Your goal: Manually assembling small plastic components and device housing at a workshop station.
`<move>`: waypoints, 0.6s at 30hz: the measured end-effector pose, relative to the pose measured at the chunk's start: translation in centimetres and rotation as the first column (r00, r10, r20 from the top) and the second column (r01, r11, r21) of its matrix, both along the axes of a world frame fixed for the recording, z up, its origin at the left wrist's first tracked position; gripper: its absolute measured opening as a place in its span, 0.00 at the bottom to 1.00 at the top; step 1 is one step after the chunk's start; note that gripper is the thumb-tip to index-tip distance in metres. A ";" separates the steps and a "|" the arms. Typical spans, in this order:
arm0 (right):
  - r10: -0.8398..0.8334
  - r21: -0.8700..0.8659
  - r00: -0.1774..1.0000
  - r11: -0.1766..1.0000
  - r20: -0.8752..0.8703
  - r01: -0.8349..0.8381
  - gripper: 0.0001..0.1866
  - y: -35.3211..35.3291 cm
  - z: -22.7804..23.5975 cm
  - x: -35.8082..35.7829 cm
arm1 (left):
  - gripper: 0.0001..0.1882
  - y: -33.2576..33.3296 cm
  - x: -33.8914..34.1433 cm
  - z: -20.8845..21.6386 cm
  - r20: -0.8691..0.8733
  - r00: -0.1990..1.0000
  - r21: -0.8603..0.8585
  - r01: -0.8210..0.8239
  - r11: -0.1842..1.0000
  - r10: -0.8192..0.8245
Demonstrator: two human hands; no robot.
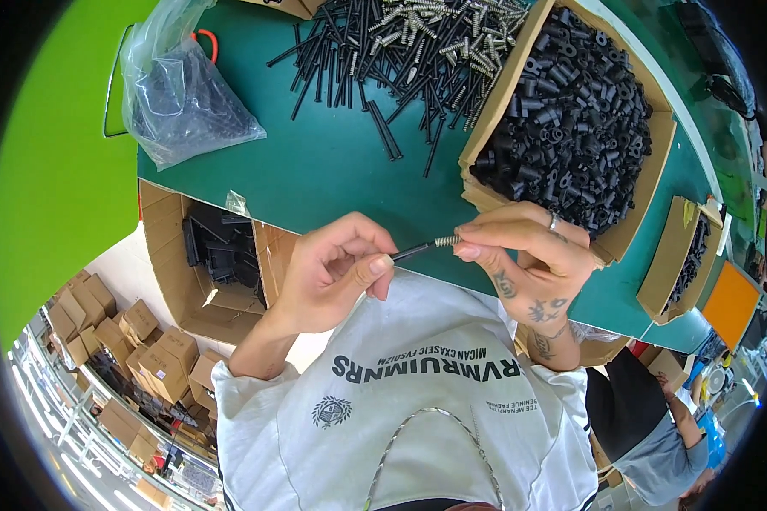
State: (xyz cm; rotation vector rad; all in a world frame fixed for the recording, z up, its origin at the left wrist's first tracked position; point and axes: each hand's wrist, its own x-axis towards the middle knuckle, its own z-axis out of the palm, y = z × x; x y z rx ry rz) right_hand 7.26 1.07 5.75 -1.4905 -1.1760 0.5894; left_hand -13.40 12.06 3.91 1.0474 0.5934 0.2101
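My left hand [343,271] pinches one end of a thin black rod [412,251] between thumb and fingers. At the rod's other end sits a small silver coil spring [446,242], gripped by the thumb and fingertips of my right hand [528,260]. Both hands meet in front of my chest, over the near edge of the green table. Beyond them lies a loose heap of black rods [386,132] mixed with silver springs [413,17]. How far the spring reaches along the rod under my right fingers is hidden.
Right of the heap stands a cardboard box of black plastic parts [571,119]; a smaller box [656,281] sits farther right. A clear plastic bag [179,102] rests at the table's left. Below it is an open carton with black pieces [222,247]. Another person [656,426] is at lower right.
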 end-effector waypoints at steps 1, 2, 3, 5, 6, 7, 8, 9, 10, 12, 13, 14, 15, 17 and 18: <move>-0.006 -0.015 1.000 1.000 -0.017 0.006 0.11 0.0 0.0 0.0 | 0.05 0.0 0.0 0.0 -0.012 1.000 0.009 0.008 1.000 -0.008; -0.004 -0.016 1.000 1.000 -0.017 0.004 0.11 0.0 -0.1 0.0 | 0.05 0.0 0.0 0.1 -0.024 1.000 0.017 0.017 1.000 -0.017; 0.003 -0.022 1.000 1.000 -0.015 -0.003 0.11 0.0 -0.1 0.0 | 0.05 0.0 -0.1 0.0 -0.025 1.000 0.015 0.017 1.000 -0.016; 0.010 -0.029 1.000 1.000 -0.014 -0.010 0.11 0.1 -0.1 0.1 | 0.05 0.0 -0.1 0.0 -0.015 0.999 0.020 0.044 0.999 -0.044; 0.032 -0.022 0.999 0.999 -0.014 -0.033 0.11 0.1 -0.1 0.2 | 0.05 0.0 -0.1 0.0 -0.016 0.999 0.020 0.043 0.999 -0.042; 0.055 -0.015 0.998 0.998 -0.015 -0.055 0.11 0.2 -0.1 0.3 | 0.04 -0.1 -0.2 0.0 0.001 0.999 -0.008 0.040 0.999 -0.040; 0.057 -0.016 0.998 0.998 -0.015 -0.058 0.11 0.2 0.0 0.3 | 0.04 -0.1 -0.2 0.0 0.017 0.999 -0.035 0.037 0.999 -0.036; 0.073 -0.016 0.997 0.997 -0.024 -0.073 0.11 0.2 0.1 0.3 | 0.04 -0.1 -0.2 0.0 0.017 0.999 -0.035 0.035 0.999 -0.034; 0.089 -0.015 0.995 0.996 -0.033 -0.090 0.11 0.2 0.2 0.3 | 0.04 0.1 -0.2 0.0 0.017 0.999 -0.066 0.046 0.997 -0.045; 0.110 -0.013 0.993 0.994 -0.039 -0.111 0.12 0.1 0.2 0.4 | 0.04 0.2 -0.1 0.2 0.017 0.998 -0.098 0.055 0.994 -0.053; 0.130 -0.011 0.991 0.991 -0.045 -0.130 0.13 0.1 0.1 0.3 | 0.04 0.2 0.0 0.3 0.006 0.998 -0.082 0.071 0.994 -0.070; 0.130 -0.012 0.990 0.991 -0.046 -0.131 0.13 0.1 0.1 0.3 | 0.04 0.2 0.0 0.3 -0.004 0.996 -0.067 0.087 0.994 -0.087; 0.160 0.016 0.986 0.987 -0.042 -0.159 0.13 0.2 -0.1 0.3 | 0.04 0.2 0.0 0.3 -0.005 0.996 -0.068 0.085 0.994 -0.086; 0.189 0.044 0.981 0.981 -0.038 -0.187 0.14 0.2 -0.1 0.3 | 0.03 0.1 -0.1 0.3 -0.011 0.996 -0.069 0.087 0.994 -0.088; 0.186 0.034 0.982 0.982 -0.019 -0.185 0.14 0.2 0.0 0.3 | 0.03 0.1 -0.1 0.3 -0.011 0.996 -0.070 0.086 0.994 -0.087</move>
